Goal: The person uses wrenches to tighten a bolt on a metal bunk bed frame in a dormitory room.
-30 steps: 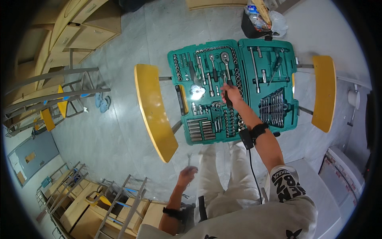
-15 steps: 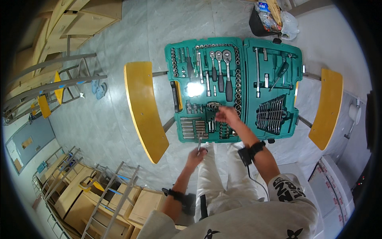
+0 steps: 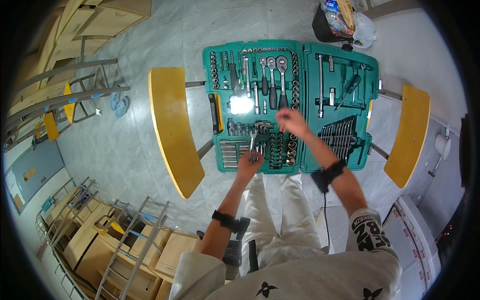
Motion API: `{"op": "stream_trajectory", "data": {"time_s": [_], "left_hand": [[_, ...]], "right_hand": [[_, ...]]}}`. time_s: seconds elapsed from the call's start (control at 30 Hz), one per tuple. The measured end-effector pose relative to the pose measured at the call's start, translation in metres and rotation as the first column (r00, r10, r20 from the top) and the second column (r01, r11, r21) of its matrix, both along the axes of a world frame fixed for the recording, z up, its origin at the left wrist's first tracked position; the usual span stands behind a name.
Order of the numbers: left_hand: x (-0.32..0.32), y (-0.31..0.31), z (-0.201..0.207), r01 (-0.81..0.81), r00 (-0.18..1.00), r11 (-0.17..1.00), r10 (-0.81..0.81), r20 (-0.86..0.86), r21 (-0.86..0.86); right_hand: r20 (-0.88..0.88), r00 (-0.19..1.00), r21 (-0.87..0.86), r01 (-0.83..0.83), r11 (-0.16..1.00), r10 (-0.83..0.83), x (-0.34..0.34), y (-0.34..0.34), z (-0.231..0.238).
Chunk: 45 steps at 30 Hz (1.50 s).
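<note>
My left hand (image 3: pixel 250 162) is closed around a silver wrench (image 3: pixel 253 141), its head pointing up over the lower part of the green tool case (image 3: pixel 212 150). Beneath it lie long silver sockets (image 3: pixel 230 155), partly covered by the hand. Over the case's middle, my right hand (image 3: pixel 292 123) has its fingers curled beside the lower end of the largest ratchet (image 3: pixel 282 82). Anything between those fingers is too small to make out. Folding hex keys (image 3: pixel 263 126) sit just left of this hand, and short sockets (image 3: pixel 291 152) run below it.
The case's right half holds a row of combination wrenches (image 3: pixel 337 137) and a screwdriver (image 3: pixel 350 90). Yellow chair parts flank the case, left (image 3: pixel 172 130) and right (image 3: pixel 409 135). Behind stands a black bin (image 3: pixel 325 27) with rubbish. Blue slippers (image 3: pixel 119 104) lie on the floor at left.
My left hand has moved up and forward, bringing the wrench over the case. My right hand has lifted away from the hex keys, up and slightly right.
</note>
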State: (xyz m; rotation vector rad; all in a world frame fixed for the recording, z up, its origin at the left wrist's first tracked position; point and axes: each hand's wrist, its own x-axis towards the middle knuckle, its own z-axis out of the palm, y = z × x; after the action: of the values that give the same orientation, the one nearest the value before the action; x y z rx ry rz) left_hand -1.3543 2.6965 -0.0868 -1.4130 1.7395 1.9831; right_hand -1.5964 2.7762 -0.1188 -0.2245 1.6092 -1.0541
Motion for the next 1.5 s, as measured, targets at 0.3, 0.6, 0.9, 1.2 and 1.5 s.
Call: {"op": "stream_trajectory", "data": {"time_s": [0.3, 0.6, 0.9, 1.2, 1.5], "left_hand": [[0.08, 0.018, 0.02, -0.129, 0.97, 0.956, 0.068, 0.232, 0.262], [0.091, 0.028, 0.011, -0.131, 0.976, 0.951, 0.073, 0.207, 0.281], [0.081, 0.024, 0.007, -0.041, 0.977, 0.964, -0.016, 0.211, 0.264], [0.108, 0.021, 0.004, -0.066, 0.968, 0.964, -0.001, 0.251, 0.257], [0.122, 0.019, 0.014, -0.081, 0.956, 0.96, -0.001, 0.294, 0.266]], "right_hand": [[-0.837, 0.52, 0.173, -0.042, 0.984, 0.17, -0.181, -0.035, -0.016], [-0.835, 0.534, 0.095, -0.095, 0.991, 0.132, -0.122, -0.028, -0.028], [-0.87, 0.439, 0.185, -0.135, 0.973, 0.226, -0.108, -0.033, -0.038], [-0.939, 0.267, 0.204, -0.071, 0.976, 0.216, -0.085, -0.078, -0.014], [-0.881, 0.038, 0.402, -0.464, 0.789, 0.472, -0.029, -0.157, -0.021]]}}
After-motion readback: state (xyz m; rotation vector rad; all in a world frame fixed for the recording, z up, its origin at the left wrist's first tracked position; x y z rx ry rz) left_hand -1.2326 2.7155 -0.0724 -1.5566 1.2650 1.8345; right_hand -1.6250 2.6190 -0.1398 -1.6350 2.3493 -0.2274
